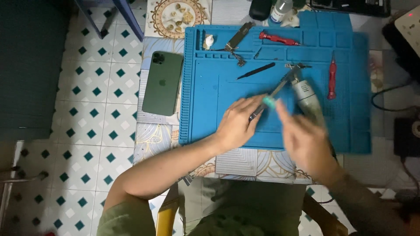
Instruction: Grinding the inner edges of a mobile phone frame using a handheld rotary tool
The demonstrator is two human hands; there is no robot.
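Left hand: my left hand (236,124) rests on the blue work mat (210,109), fingers closed around the lower end of a thin metal strip part (273,92). The grip is clamped on it.
Metal strip part: it slants up and to the right from my left fingers toward the tip of the grey tool. Its lower end is hidden inside my fingers, so I cannot tell its full shape.
Teal piece: a small teal bit (269,102) sits at the strip, just beside my left fingertips. Whether it is a cloth, a pad or a cap is too blurred to tell.
Right hand: my right hand (306,140) is smeared by motion. It is wrapped around the body of a grey pen-shaped rotary tool (306,97), closed on it, though single fingers cannot be made out.
Tool tip: the tip meets the upper end of the strip; the exact contact is blurred.
On the mat: black tweezers (257,70) lie above my left hand. A red screwdriver (332,78) lies to the right, another red-handled tool (278,39) in the top trays, and a flat metal piece (238,37) near it.
Off the mat: a green phone (162,83) lies back up on the left, touching nothing of mine.
Cut off: a bottle (280,11) and dark objects at the top edge are only partly in view.
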